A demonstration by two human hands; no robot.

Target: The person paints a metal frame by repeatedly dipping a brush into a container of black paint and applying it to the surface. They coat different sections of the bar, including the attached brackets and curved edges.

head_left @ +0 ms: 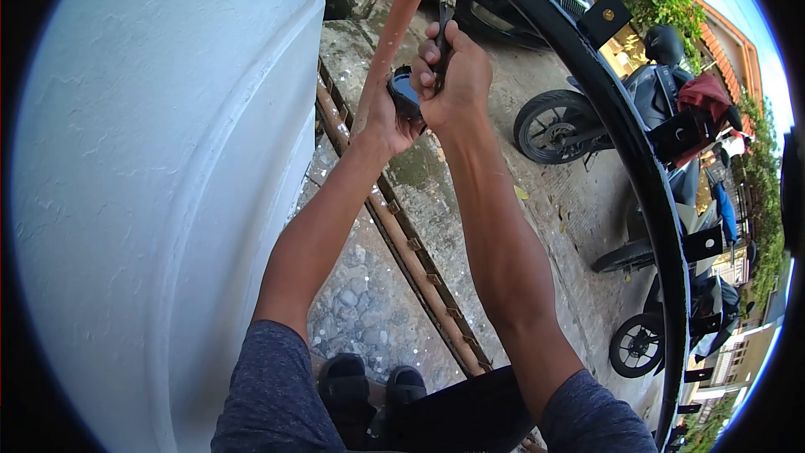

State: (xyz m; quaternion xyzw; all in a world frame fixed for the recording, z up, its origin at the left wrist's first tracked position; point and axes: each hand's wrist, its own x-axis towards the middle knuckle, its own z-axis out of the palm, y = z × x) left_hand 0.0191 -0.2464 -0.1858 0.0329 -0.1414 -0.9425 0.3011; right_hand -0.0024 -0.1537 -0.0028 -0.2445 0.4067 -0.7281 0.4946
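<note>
My left hand (391,122) is wrapped round a small open can (404,94) that has dark, glossy liquid inside, probably black paint. Just above and to the right of it, my right hand (459,80) grips a paintbrush (447,8) by its dark handle. The brush points away from me, its bristle end up close to a black metal rail (616,101). A reddish-brown post (402,21) runs past the left side of the can, very near my left hand.
A white wall (168,159) fills the left side. Below runs a rusty floor track (411,243) over paint-spotted ground. Brackets (605,18) stick out from the rail. Beyond it stand a parked motorcycle (558,126), others like it and a dark car (511,0). My sandalled feet (344,373) are below.
</note>
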